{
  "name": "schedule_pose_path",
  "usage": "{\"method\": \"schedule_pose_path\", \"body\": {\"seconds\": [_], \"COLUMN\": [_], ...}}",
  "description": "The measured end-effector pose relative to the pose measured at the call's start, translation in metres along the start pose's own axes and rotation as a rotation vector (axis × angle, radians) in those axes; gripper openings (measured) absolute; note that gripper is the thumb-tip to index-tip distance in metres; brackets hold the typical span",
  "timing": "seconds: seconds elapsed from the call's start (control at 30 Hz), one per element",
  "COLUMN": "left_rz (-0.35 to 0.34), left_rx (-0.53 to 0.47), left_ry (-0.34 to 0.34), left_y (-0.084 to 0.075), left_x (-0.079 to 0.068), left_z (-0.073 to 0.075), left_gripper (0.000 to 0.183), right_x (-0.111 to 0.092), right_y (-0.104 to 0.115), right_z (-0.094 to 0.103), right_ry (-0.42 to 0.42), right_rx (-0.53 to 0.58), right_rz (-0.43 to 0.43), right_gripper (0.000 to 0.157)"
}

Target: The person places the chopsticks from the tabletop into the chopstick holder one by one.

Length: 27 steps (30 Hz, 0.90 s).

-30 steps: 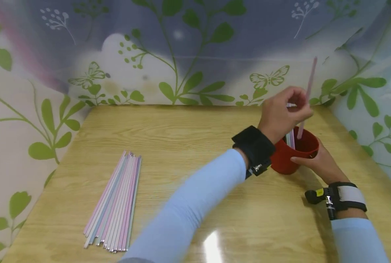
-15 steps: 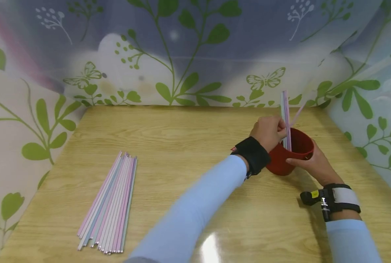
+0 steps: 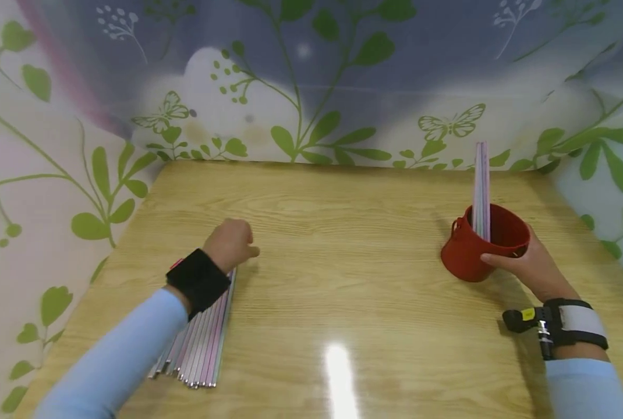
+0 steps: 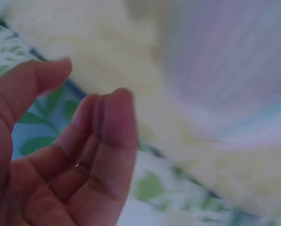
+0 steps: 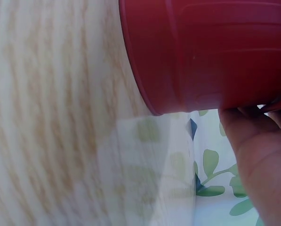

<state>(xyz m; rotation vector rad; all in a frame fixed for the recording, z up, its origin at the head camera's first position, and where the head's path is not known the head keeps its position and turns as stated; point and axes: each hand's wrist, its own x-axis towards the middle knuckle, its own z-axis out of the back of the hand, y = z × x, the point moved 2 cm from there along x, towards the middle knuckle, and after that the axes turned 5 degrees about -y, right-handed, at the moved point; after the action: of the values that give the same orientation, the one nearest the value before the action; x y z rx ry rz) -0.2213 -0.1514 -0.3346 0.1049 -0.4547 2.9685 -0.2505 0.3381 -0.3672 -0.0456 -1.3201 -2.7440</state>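
Observation:
On the left of the table lies a fanned bundle of thin pastel straws (image 3: 202, 349) in pink, white and blue. My left hand (image 3: 232, 244) hovers near the far end of that bundle, partly covering it. In the left wrist view the thumb and loosely bent fingers (image 4: 119, 122) stand apart with nothing between them, and the straws (image 4: 234, 61) blur past. My right hand (image 3: 537, 267) grips the side of a red bucket (image 3: 463, 259), thumb near the rim. Several straws (image 3: 481, 192) stand upright in the bucket, against its left side.
The wood-grain table (image 3: 332, 279) spreads between the straw bundle and the bucket. A patterned cloth backdrop (image 3: 311, 87) with leaves and butterflies rises behind and at both sides. A small metal handle loop (image 3: 455, 228) sits on the bucket's left side.
My left hand let a pink straw go into the bucket and has moved left across the table to the loose bundle. My right hand still holds the bucket in place.

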Motion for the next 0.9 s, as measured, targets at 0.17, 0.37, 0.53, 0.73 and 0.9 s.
{"method": "schedule_pose_path", "body": {"seconds": [0.17,0.37,0.53,0.73,0.9], "left_rz": [0.117,0.141,0.170,0.163,0.207], "left_rx": [0.004,0.052,0.134,0.187,0.142], "left_ry": [0.084,0.034,0.055,0.071,0.103], "left_y": [0.036,0.037,0.032,0.022,0.023], "left_x": [-0.034,-0.044,-0.044,-0.035,-0.034], "left_z": [-0.008,-0.015,-0.019,-0.025,-0.024], "left_gripper": [0.024,0.028,0.024,0.014,0.020], "right_x": [-0.001,0.003,0.006,0.004,0.004], "right_y": [-0.002,0.003,0.011,0.014,0.015], "right_z": [0.005,-0.007,-0.016,-0.015,-0.018], "right_ry": [0.019,0.062,0.081,0.069,0.085], "right_rx": [0.001,0.032,0.070,0.085,0.057], "right_rz": [0.005,0.009,0.039,0.054,0.041], "right_gripper": [0.074,0.075,0.075,0.074,0.076]}}
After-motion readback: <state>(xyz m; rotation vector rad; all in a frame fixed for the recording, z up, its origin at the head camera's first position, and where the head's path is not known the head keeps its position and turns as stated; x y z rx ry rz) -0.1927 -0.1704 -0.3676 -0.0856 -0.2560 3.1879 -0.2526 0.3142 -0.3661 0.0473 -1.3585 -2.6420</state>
